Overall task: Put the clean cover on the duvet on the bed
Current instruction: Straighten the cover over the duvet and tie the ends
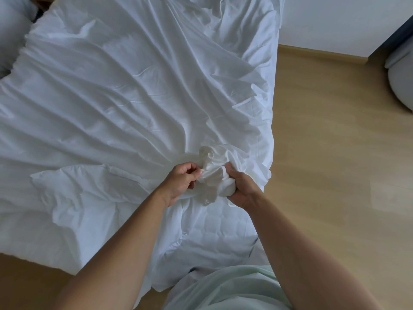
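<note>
A white duvet cover (125,90) lies spread and wrinkled over the bed, its folds running toward a gathered bunch (211,173) near the bed's foot. My left hand (182,184) pinches the left side of that bunch with curled fingers. My right hand (240,189) grips its right side, with cloth wadded in the fist. Below the hands a quilted white duvet (214,229) shows, partly uncovered and hanging over the bed's edge.
A pillow (12,34) lies at the far left top. Wooden floor (330,153) runs along the bed's right side to a white wall (335,21). A grey rounded seat (402,81) stands at the right edge. My pale green garment (225,291) fills the bottom middle.
</note>
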`<action>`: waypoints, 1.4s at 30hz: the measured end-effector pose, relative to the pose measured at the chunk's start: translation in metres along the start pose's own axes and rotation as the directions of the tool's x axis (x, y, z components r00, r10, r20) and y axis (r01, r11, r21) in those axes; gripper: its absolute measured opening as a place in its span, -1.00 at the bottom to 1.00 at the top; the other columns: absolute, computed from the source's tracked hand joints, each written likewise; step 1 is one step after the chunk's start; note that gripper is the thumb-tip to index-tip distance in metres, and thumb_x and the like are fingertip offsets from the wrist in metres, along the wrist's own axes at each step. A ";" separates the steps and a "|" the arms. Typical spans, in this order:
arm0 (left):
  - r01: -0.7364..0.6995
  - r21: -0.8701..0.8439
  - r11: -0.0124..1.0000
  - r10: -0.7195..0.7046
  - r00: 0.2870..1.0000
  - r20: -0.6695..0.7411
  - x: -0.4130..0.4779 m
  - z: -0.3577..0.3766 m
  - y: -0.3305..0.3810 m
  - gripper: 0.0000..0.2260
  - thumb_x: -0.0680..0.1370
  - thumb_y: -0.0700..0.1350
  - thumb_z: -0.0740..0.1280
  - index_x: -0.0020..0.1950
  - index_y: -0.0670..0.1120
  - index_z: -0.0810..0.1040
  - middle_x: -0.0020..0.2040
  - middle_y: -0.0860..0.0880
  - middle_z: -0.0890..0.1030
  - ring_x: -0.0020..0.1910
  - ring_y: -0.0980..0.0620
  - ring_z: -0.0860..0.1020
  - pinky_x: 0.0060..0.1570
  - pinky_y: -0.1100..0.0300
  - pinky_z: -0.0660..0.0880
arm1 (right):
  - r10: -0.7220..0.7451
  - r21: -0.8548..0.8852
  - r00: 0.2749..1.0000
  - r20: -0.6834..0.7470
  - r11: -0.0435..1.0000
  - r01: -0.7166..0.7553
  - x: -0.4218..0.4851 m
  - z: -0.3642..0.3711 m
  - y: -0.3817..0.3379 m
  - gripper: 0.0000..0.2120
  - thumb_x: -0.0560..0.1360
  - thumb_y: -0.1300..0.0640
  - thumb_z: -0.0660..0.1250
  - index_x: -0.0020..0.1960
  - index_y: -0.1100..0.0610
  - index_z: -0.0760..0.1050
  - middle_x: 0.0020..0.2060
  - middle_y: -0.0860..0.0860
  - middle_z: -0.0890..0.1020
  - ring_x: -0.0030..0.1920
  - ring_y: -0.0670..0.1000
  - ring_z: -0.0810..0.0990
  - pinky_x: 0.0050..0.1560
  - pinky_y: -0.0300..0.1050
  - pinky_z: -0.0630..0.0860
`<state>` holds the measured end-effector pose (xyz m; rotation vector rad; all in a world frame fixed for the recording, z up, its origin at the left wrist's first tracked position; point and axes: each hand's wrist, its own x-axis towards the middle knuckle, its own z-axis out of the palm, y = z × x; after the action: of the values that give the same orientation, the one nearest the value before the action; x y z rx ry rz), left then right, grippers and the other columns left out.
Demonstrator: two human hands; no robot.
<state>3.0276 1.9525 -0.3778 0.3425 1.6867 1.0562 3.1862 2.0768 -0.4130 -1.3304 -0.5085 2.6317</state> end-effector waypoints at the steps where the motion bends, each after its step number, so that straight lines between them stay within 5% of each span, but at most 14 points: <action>1: 0.004 -0.008 1.000 -0.004 1.000 -0.010 -0.001 0.000 0.001 -0.86 0.63 -0.24 0.34 -0.13 -0.14 0.56 -0.28 -0.03 0.49 -0.31 0.07 0.44 -0.23 0.21 0.42 | 0.001 -0.024 0.999 0.035 1.000 0.000 -0.002 -0.002 0.000 -0.66 0.58 0.08 0.37 0.27 0.25 0.59 0.16 0.20 0.65 0.09 0.17 0.67 0.20 0.14 0.56; 5: 0.022 -0.076 0.997 -0.028 0.997 -0.074 -0.006 -0.006 0.006 -0.83 0.63 -0.24 0.29 -0.17 -0.12 0.53 -0.24 -0.07 0.54 -0.24 0.00 0.51 -0.23 0.15 0.38 | 0.049 -0.148 0.990 0.133 0.989 -0.029 -0.009 -0.011 -0.001 -0.54 0.51 0.13 0.44 0.37 0.26 0.53 0.21 0.23 0.63 0.12 0.21 0.66 0.10 0.12 0.61; 7: 0.024 -0.132 0.991 -0.034 0.996 -0.077 -0.008 -0.004 0.008 -0.84 0.64 -0.23 0.27 -0.15 -0.15 0.52 -0.24 -0.10 0.54 -0.28 -0.01 0.49 -0.27 0.14 0.36 | 0.077 -0.124 0.987 0.144 0.990 -0.059 -0.011 -0.010 0.000 -0.65 0.51 0.15 0.41 0.28 0.21 0.62 0.20 0.21 0.64 0.10 0.19 0.67 0.08 0.08 0.61; 12: -0.005 -0.148 0.989 -0.001 0.999 -0.040 -0.007 0.007 0.009 -0.82 0.66 -0.11 0.32 -0.11 -0.14 0.47 -0.35 0.05 0.51 -0.36 0.08 0.44 -0.23 0.15 0.47 | 0.042 -0.035 0.990 0.138 0.999 -0.037 -0.009 -0.006 0.003 -0.70 0.63 0.15 0.23 0.27 0.14 0.63 0.19 0.19 0.65 0.17 0.21 0.65 0.31 0.19 0.46; 18: -0.173 0.324 0.930 0.215 0.972 -0.096 -0.008 0.029 0.015 -0.86 0.52 -0.03 0.50 -0.05 -0.06 0.61 -0.17 0.09 0.63 -0.16 0.11 0.60 -0.10 0.20 0.53 | 0.114 -0.200 0.947 0.299 0.978 -0.054 -0.016 -0.014 0.000 -0.33 0.57 -0.29 0.23 0.47 0.16 0.44 0.38 0.20 0.52 0.41 0.23 0.47 0.48 0.25 0.31; 24: -0.378 0.607 0.699 0.372 0.917 0.143 -0.036 0.068 -0.004 -0.92 0.50 -0.12 0.42 -0.10 -0.11 0.59 -0.03 -0.07 0.57 -0.06 -0.05 0.54 -0.09 0.18 0.44 | 0.118 -0.368 0.973 0.197 0.929 -0.038 -0.023 -0.008 -0.013 -0.68 0.47 0.07 0.50 0.15 0.22 0.66 0.05 0.21 0.67 0.07 0.19 0.67 0.13 0.13 0.59; 27: -0.346 0.536 0.770 0.286 0.938 0.194 -0.044 0.065 -0.014 -0.86 0.54 -0.10 0.31 -0.20 -0.11 0.49 -0.24 0.03 0.46 -0.29 0.07 0.41 -0.23 0.12 0.37 | 0.062 -0.361 0.998 0.034 0.931 -0.045 -0.024 -0.006 -0.015 -0.69 0.48 0.23 0.46 0.17 0.35 0.61 0.05 0.29 0.66 0.01 0.25 0.69 -0.05 0.07 0.64; 30: -0.247 0.442 0.862 0.268 0.963 0.016 -0.039 0.052 -0.015 -0.76 0.63 -0.10 0.26 0.17 0.07 0.68 -0.37 0.18 0.53 -0.41 0.21 0.47 -0.22 0.20 0.47 | 0.002 -0.306 1.000 -0.008 0.952 -0.005 -0.026 -0.002 -0.010 -0.70 0.52 0.28 0.41 0.22 0.39 0.57 0.10 0.30 0.67 0.05 0.27 0.70 -0.04 0.08 0.66; 35: -0.213 0.477 0.853 0.341 0.918 -0.200 -0.021 0.037 0.002 -0.70 0.50 0.00 0.48 0.22 0.05 0.63 -0.22 0.11 0.60 -0.18 0.08 0.59 -0.08 0.23 0.50 | -0.011 -0.328 0.999 0.032 0.944 0.021 -0.030 0.005 -0.008 -0.77 0.52 0.28 0.44 0.15 0.33 0.63 0.07 0.26 0.69 0.03 0.23 0.71 -0.11 0.03 0.65; 39: -0.167 0.261 0.951 0.202 0.973 -0.113 -0.010 0.029 0.010 -0.83 0.49 -0.05 0.42 0.04 0.18 0.65 -0.05 0.09 0.66 -0.05 0.07 0.64 0.05 -0.02 0.61 | 0.072 -0.419 0.993 0.089 0.908 -0.028 -0.034 0.001 -0.009 -0.60 0.52 0.10 0.46 0.28 0.28 0.59 0.19 0.25 0.65 0.16 0.25 0.65 0.13 0.11 0.61; 42: -0.083 0.214 0.973 0.100 0.992 -0.070 -0.003 0.025 0.013 -0.64 0.55 -0.07 0.32 0.06 0.46 0.58 -0.14 0.08 0.62 -0.08 -0.02 0.63 0.10 -0.07 0.61 | 0.143 -0.440 0.985 0.096 0.894 -0.087 -0.035 0.001 -0.013 -0.55 0.47 0.02 0.51 0.26 0.25 0.62 0.12 0.20 0.67 0.07 0.17 0.67 0.05 0.03 0.62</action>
<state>3.0477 1.9692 -0.3669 0.5252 1.8760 0.9707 3.2059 2.0785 -0.3815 -1.3401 -1.1273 2.8200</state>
